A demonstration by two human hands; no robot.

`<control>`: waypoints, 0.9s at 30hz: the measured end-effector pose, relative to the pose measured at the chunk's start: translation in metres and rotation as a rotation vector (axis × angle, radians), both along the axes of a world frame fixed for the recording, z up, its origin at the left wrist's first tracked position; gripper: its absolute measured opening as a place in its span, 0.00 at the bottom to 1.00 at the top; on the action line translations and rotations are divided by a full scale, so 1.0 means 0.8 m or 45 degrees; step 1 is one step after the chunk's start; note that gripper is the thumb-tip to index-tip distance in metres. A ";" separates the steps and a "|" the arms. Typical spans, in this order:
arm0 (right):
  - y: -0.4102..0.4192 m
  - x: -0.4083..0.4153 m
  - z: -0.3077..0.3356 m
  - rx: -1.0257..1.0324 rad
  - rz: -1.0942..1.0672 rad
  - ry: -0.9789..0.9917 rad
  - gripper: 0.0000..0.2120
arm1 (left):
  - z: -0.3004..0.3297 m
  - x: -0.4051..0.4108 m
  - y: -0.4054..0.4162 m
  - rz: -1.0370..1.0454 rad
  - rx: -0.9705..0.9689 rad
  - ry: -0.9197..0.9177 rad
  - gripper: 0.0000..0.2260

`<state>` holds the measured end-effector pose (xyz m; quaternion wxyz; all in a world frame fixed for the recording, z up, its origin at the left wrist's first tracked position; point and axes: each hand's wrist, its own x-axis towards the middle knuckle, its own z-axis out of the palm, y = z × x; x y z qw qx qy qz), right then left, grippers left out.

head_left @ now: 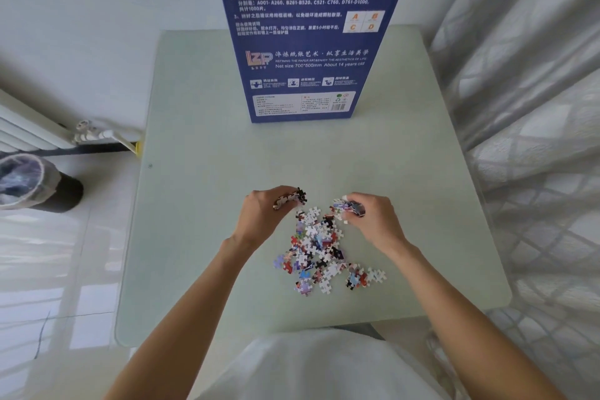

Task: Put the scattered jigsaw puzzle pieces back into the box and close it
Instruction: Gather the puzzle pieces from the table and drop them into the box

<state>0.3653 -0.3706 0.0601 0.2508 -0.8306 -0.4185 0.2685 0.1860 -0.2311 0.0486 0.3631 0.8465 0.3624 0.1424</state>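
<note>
Early stage: left hand [263, 209] and right hand [370, 216] each grip gathered pieces; pile [319, 248] remains on table [201, 204] (box [308, 42] upright beyond, top unseen).

the tall blue cardboard puzzle box [305, 42] carries white print: the logo "lzp", beside it "refining the paper art&enjoy the aesthetics of life", below that "net size:700*500mm about 14 years old", and higher up "a001-a260", "d761-d1000" and a grid lettered a, b, c, d.
</note>
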 end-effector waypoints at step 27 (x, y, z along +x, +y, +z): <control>0.291 0.170 0.319 0.771 0.337 -0.746 0.10 | 0.287 0.186 0.287 -0.042 0.729 -0.028 0.09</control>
